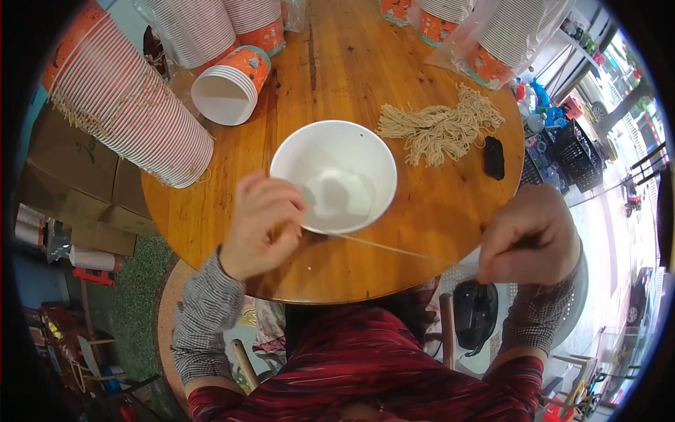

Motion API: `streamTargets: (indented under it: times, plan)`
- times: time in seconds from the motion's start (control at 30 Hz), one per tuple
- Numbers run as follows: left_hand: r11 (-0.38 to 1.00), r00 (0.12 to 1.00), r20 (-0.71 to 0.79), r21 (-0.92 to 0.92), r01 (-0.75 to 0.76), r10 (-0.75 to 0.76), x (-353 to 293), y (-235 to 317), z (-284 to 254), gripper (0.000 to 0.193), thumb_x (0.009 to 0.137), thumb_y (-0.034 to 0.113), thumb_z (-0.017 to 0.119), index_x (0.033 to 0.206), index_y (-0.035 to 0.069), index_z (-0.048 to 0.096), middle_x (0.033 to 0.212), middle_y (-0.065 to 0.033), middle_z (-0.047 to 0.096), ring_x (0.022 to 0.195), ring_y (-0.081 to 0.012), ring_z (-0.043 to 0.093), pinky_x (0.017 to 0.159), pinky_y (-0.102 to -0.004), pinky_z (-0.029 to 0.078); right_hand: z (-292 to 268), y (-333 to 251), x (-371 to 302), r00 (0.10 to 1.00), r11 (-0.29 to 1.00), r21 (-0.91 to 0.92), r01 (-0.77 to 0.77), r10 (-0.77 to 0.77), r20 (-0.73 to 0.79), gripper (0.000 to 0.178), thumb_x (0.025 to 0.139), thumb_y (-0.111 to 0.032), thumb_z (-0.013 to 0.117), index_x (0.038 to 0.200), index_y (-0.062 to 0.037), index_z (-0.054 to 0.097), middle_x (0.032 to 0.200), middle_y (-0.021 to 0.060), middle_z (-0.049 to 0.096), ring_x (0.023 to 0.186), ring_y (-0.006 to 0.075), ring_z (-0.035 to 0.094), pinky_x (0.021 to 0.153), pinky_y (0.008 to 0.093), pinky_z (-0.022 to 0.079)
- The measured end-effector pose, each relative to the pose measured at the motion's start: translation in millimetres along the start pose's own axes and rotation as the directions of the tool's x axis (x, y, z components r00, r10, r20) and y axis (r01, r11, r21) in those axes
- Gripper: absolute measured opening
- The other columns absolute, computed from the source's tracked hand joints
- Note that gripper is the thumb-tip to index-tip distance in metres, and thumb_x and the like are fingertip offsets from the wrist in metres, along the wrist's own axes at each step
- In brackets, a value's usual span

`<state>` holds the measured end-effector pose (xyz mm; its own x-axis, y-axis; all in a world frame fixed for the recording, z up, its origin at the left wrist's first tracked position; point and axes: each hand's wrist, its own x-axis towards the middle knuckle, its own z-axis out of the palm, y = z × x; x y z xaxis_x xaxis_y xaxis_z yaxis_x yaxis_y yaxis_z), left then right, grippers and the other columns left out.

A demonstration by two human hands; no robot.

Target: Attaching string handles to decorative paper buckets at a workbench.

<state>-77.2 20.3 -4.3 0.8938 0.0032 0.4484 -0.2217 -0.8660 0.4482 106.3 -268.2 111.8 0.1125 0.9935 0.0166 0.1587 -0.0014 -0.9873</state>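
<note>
A white paper bucket (334, 169), its open mouth facing up, sits in front of me on the wooden table. A small dark hole shows near its far rim. My left hand (264, 225) is closed at the bucket's near left rim, fingers curled against the edge. From that spot a thin beige string (394, 248) runs taut to the right. Its other end is pinched in my right hand (531, 235), a little blurred, out past the table's front right edge. The fingertips of my right hand hide the string's end.
A bundle of beige strings (443, 126) and a small black object (494, 157) lie at the right. Tall stacked paper buckets (130, 98) lean at the left, strings hanging over them. A short stack (225, 95) lies tipped over; bagged stacks (503, 42) stand at the back.
</note>
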Motion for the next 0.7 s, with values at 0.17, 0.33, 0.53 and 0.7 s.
streamTargets:
  times: [0.17, 0.33, 0.53, 0.7]
  plan:
    - [0.94, 0.979, -0.199, 0.342, 0.018, 0.054, 15.5, -31.8, -25.8, 0.018, 0.074, 0.0, 0.062, 0.09, 0.007, 0.064, 0.102, -0.0059, 0.062, 0.104, -0.0243, 0.057, 0.097, -0.0411, 0.035, -7.2, 27.5, 10.1, 0.997, 0.959, 0.281, -0.031, 0.049, -0.055, 0.018, 0.096, -0.013, 0.052, 0.103, 0.0033, 0.054, 0.058, 0.0016, 0.053, 0.044, 0.0061, 0.047, 0.038, 0.0188, 0.031]
    - [0.901, 0.955, -0.207, -0.421, 0.109, -0.212, -5.2, 20.1, 6.0, 0.021, 0.088, 0.002, 0.058, 0.108, -0.002, 0.063, 0.109, -0.0119, 0.064, 0.104, -0.0211, 0.059, 0.089, -0.0318, 0.046, 15.6, 69.0, 46.1, 0.967, 0.778, 0.623, 0.078, 0.092, -0.236, 0.016, 0.1, -0.016, 0.046, 0.109, -0.0034, 0.047, 0.067, 0.0039, 0.05, 0.043, 0.0093, 0.042, 0.037, 0.0207, 0.03]
    - [0.372, 0.938, 0.04, -0.911, 0.175, -0.343, 4.6, 60.8, 90.0, 0.031, 0.097, 0.013, 0.051, 0.124, -0.002, 0.054, 0.115, -0.0076, 0.061, 0.101, -0.0117, 0.056, 0.086, -0.0266, 0.046, 42.8, 85.8, 57.7, 0.979, 0.616, 0.785, 0.067, 0.109, -0.169, 0.011, 0.101, -0.017, 0.044, 0.106, -0.0075, 0.046, 0.07, 0.0026, 0.049, 0.046, 0.0099, 0.043, 0.038, 0.0212, 0.031]
    - [0.177, 0.881, 0.366, -0.886, 0.428, -0.3, -9.8, 51.3, 90.3, 0.032, 0.101, 0.024, 0.046, 0.107, -0.004, 0.06, 0.096, -0.0077, 0.062, 0.088, -0.0146, 0.06, 0.08, -0.0302, 0.048, 40.4, 110.5, 47.0, 0.961, 0.583, 0.81, 0.066, 0.182, -0.209, 0.01, 0.101, -0.018, 0.044, 0.105, -0.0085, 0.047, 0.069, -0.0003, 0.048, 0.047, 0.0092, 0.041, 0.041, 0.0213, 0.031]
